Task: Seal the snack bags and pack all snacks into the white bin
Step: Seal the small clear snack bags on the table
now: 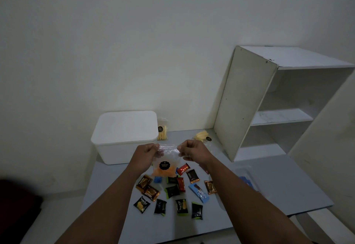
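Both hands hold a clear snack bag (pixel 166 164) above the surface (pixel 278 191), the left hand (pixel 147 152) and right hand (pixel 192 150) each with its grip pinched on a top corner. If the strip closes unevenly, the orange snacks may spill in the white bin (pixel 123 138). Whether the seal is shut cannot be made out; the bin's inside is hidden.
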Motion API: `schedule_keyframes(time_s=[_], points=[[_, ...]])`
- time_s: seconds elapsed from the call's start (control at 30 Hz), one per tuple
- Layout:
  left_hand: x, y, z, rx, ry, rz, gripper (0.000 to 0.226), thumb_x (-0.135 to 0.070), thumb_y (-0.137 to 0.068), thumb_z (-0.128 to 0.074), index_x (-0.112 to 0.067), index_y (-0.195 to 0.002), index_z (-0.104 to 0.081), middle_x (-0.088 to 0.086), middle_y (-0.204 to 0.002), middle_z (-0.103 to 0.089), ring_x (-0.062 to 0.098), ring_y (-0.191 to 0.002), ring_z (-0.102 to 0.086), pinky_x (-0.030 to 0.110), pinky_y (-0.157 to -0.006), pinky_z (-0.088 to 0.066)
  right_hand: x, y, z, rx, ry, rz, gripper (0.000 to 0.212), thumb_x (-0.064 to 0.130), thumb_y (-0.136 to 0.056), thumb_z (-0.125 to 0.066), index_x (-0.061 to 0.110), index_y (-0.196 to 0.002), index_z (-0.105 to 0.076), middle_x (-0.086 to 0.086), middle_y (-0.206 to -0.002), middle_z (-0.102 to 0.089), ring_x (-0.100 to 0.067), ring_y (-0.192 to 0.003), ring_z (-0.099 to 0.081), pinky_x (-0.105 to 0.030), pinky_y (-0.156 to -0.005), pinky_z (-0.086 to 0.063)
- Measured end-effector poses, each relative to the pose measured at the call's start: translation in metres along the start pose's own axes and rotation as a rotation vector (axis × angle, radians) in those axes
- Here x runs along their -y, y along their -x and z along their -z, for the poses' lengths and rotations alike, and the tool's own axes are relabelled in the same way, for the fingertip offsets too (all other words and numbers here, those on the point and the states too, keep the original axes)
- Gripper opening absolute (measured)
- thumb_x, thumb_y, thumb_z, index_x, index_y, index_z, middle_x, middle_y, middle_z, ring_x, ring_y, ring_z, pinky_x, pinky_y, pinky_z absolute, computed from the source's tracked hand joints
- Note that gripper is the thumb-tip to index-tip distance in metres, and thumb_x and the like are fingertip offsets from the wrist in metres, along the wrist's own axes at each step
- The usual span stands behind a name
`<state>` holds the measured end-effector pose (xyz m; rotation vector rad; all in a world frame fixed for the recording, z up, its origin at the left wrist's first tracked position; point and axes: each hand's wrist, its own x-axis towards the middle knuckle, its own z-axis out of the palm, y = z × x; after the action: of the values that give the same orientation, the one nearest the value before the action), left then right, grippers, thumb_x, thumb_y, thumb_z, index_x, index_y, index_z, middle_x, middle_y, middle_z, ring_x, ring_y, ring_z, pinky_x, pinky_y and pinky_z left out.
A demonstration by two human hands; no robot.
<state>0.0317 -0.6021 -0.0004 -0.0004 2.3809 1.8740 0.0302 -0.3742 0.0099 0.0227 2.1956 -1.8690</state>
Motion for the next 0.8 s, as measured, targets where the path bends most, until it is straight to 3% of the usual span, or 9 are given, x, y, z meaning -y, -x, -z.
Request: schedule_keyframes(time_s=[0.1, 0.23, 0.37, 0.67, 0.8], points=[[-0.003, 0.000, -0.002, -0.033, 0.015, -0.022, 0.032, -0.029, -0.103, -0.053, -0.014, -0.087, -0.077, 0.002, -0.081, -0.078, 0.011, -0.077, -0.071, 0.028, -0.079, -0.054, 0.003, 0.000, -0.006, -0.008, -0.017, -0.005, 0.011, 0.024, -0.093, -0.071, 0.014, -0.088, -0.070, -0.007, -0.086, -0.073, -0.012, -0.079, -0.070, -0.034, -0.080, -0.053], [-0.006, 0.001, -0.008, -0.036, -0.043, -0.073, 0.034, -0.028, -0.103, -0.052, -0.010, -0.086, -0.076, 0.004, -0.082, -0.077, 0.017, -0.081, -0.071, 0.029, -0.078, -0.053, 0.007, -0.004, -0.017, 0.005, 0.035, 0.053, 0.007, 0.020, -0.092, -0.073, 0.014, -0.088, -0.074, -0.003, -0.084, -0.074, -0.016, -0.083, -0.072, -0.037, -0.081, -0.055], [-0.004, 0.002, -0.010, -0.062, -0.071, -0.065, 0.034, -0.027, -0.103, -0.051, -0.010, -0.086, -0.075, 0.003, -0.080, -0.076, 0.010, -0.071, -0.067, 0.027, -0.073, -0.049, 0.006, -0.007, -0.022, -0.025, 0.100, 0.102, 0.010, 0.022, -0.092, -0.072, 0.013, -0.088, -0.073, -0.004, -0.079, -0.074, -0.016, -0.078, -0.072, -0.037, -0.078, -0.055], [0.005, 0.003, -0.006, -0.094, -0.114, -0.079, 0.039, -0.034, -0.101, -0.054, -0.012, -0.077, -0.075, 0.005, -0.073, -0.074, 0.027, -0.077, -0.071, 0.046, -0.082, -0.058, 0.009, -0.010, -0.030, -0.029, 0.208, 0.159, 0.022, 0.020, -0.091, -0.074, -0.002, -0.088, -0.071, 0.002, -0.067, -0.065, -0.006, -0.060, -0.061, -0.024, -0.063, -0.053], [0.001, 0.002, -0.002, -0.123, -0.093, -0.054, 0.040, -0.035, -0.101, -0.054, -0.011, -0.077, -0.075, 0.005, -0.074, -0.074, 0.026, -0.078, -0.071, 0.045, -0.080, -0.057, 0.007, -0.010, -0.020, -0.052, 0.113, 0.141, 0.034, 0.023, -0.088, -0.077, -0.010, -0.085, -0.069, -0.008, -0.067, -0.061, -0.013, -0.060, -0.056, -0.026, -0.064, -0.052]])
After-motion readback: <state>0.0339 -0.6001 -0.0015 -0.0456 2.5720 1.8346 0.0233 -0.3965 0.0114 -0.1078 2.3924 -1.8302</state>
